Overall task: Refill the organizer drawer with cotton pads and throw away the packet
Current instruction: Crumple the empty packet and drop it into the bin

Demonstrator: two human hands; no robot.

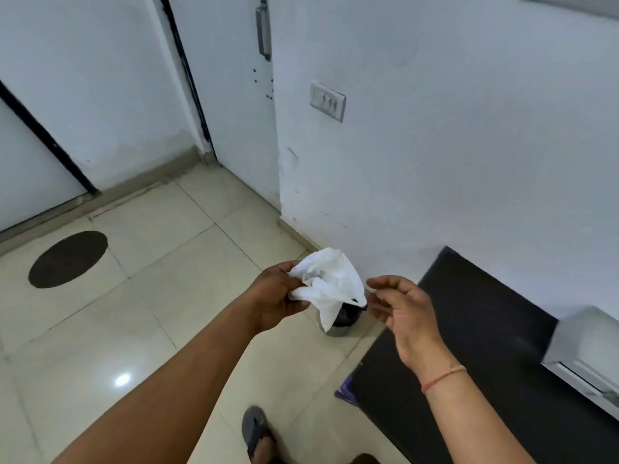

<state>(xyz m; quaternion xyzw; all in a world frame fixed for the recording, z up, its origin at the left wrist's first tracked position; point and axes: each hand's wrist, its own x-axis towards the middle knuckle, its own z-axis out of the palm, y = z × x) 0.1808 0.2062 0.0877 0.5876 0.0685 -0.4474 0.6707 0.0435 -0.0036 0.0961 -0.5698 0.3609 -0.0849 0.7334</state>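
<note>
A crumpled white packet [326, 283] hangs in the air above a small steel bin [338, 324] with a dark liner, which stands on the floor by the wall corner. My left hand [278, 296] grips the packet's left side. To the packet's right, my right hand [398, 306] has its fingers spread, its fingertips close to the packet's lower right edge; whether they touch it is unclear. The packet hides most of the bin. No organizer drawer or cotton pads are in view.
A black table top [469, 346] fills the lower right, with a grey box [586, 343] at its right edge. A white wall with a switch plate [327, 100] rises behind the bin. On the tiled floor lie a dark oval mat [68, 259] and my sandalled foot [259, 437].
</note>
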